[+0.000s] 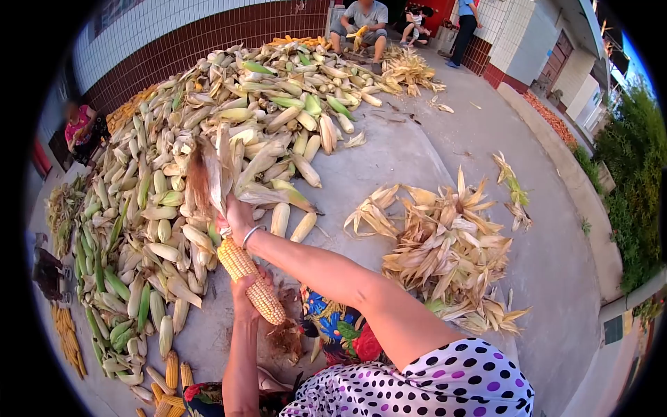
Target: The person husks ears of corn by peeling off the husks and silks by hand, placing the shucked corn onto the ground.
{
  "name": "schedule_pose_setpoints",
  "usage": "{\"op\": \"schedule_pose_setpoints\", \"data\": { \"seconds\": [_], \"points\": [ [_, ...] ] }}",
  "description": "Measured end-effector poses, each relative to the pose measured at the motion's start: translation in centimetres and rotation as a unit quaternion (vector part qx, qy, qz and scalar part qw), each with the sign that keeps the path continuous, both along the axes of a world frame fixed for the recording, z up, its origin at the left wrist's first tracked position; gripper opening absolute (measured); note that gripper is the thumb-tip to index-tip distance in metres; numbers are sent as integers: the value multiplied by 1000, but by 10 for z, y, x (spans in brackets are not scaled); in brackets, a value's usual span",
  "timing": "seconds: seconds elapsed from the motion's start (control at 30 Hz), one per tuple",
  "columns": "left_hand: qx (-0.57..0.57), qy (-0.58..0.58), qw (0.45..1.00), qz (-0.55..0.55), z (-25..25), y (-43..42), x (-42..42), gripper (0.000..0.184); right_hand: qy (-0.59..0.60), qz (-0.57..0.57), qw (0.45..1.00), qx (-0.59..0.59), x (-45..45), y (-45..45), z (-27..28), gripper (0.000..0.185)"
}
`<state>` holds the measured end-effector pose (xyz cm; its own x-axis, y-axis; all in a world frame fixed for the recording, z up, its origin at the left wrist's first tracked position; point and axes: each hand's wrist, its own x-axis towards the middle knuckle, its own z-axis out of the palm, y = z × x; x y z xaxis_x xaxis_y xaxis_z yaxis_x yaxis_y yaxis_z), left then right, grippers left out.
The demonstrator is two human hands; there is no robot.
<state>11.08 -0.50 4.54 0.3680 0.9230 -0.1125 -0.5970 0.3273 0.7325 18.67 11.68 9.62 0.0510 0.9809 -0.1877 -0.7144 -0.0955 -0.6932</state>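
Observation:
My left hand [246,286] is closed around an ear of corn [265,299], its yellow kernels bare, pointing down toward my lap. Just above it, my right hand [237,219], with a silver bangle at the wrist, is closed on the pale corn husk [221,167] at the ear's upper end. The husk is pulled back away from the kernels, and brown silk [201,177] hangs from it. Some of my right fingers are hidden behind the husk and wrist.
A large heap of unhusked corn [271,115] spreads ahead and left. Stripped husks [445,250] lie in a pile at right. Bare yellow ears [171,372] lie at lower left. One person [365,17] sits behind the heap, another [82,128] at far left.

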Motion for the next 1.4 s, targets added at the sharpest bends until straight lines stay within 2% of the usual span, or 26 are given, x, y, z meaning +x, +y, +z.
{"op": "schedule_pose_setpoints", "data": {
  "seconds": [0.07,0.17,0.23,0.33,0.4,0.43,0.47,0.5,0.53,0.57,0.6,0.63,0.67,0.7,0.8,0.83,0.9,1.0,1.07,1.17,1.2,1.23,1.27,1.3,1.33,1.4],
  "points": [
    [13,157,988,-6,-4,3,-8,27,-233,-41,972,-5,0,2,-14,36],
    [31,314,949,-27,-10,12,-8,29,-552,-188,800,141,3,37,-94,34],
    [41,367,929,-41,-11,15,-5,29,-626,-18,773,104,22,14,-68,40],
    [77,431,893,-102,-13,15,-5,31,-832,130,500,203,66,-1,-49,36],
    [148,470,861,-125,-10,8,-13,33,-867,48,442,224,107,11,-81,29],
    [146,479,857,-117,-19,9,-25,38,-890,100,376,236,139,5,-66,22],
    [157,535,822,-120,-23,13,-42,41,-884,23,398,245,172,-7,-64,18],
    [169,587,782,-125,-26,18,-65,43,-919,45,322,224,220,-4,-84,18],
    [181,638,737,-131,-32,25,-90,46,-944,64,279,163,265,-18,-83,15],
    [197,708,669,-109,-51,30,-125,52,-951,82,287,83,323,-28,-99,14],
    [211,771,595,-86,-72,34,-163,58,-964,127,229,-55,369,-53,-94,21],
    [163,824,532,-108,-78,35,-197,66,-964,168,122,-167,406,-84,-89,25],
    [201,850,475,-105,-84,30,-237,68,-939,206,12,-276,438,-118,-85,32],
    [150,872,448,-126,-95,26,-279,70,-917,206,20,-343,464,-147,-82,40],
    [114,952,223,-178,-157,-2,-451,90,-848,221,71,-477,497,-202,-77,41],
    [72,961,172,-203,-159,-14,-489,87,-837,233,93,-487,495,-207,-80,42],
    [-28,951,159,-263,-155,-15,-512,79,-829,264,145,-471,477,-197,-98,43],
    [-102,916,228,-313,-176,12,-508,69,-827,326,241,-390,421,-150,-133,44],
    [-93,890,296,-333,-203,42,-489,62,-827,374,299,-296,370,-104,-164,46],
    [43,848,423,-318,-254,106,-432,53,-828,436,338,-100,295,-33,-217,51],
    [126,818,520,-212,-228,102,-385,41,-826,425,365,-63,278,-22,-221,48],
    [263,806,464,-255,-284,130,-394,43,-816,423,393,-22,250,-10,-218,44],
    [200,799,527,-208,-242,127,-338,43,-809,408,423,14,235,-3,-218,49],
    [202,775,570,-186,-226,130,-299,40,-808,432,399,21,217,6,-212,48],
    [247,780,538,-202,-234,139,-276,40,-805,440,397,25,206,9,-209,44],
    [205,742,600,-219,-216,146,-219,42,-815,460,353,20,186,16,-205,40]
  ]
}}
